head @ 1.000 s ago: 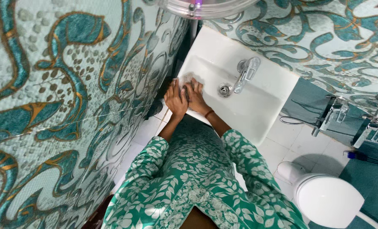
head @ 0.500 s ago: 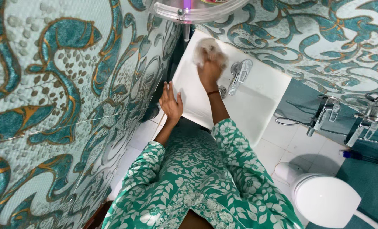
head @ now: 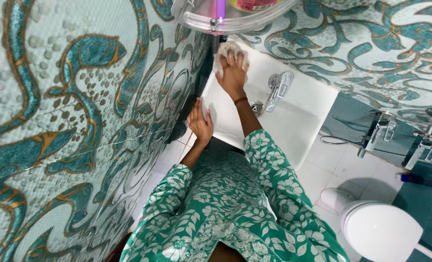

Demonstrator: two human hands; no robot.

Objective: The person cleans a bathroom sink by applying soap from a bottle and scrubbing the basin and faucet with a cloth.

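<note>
Filling the left half of the frame, a teal patterned wall [head: 80, 131] runs up to a clear shelf [head: 235, 14] at top centre, which overhangs the sink corner. Left hand [head: 200, 123] rests flat, fingers apart, on the white sink [head: 298, 121] rim. Right hand [head: 232, 75] presses spread fingers on a pale, crumpled cloth [head: 225, 51] at the sink's upper-left corner. Right of it stand a chrome tap [head: 279, 90] and, lower right, a toilet [head: 385, 233].
</note>
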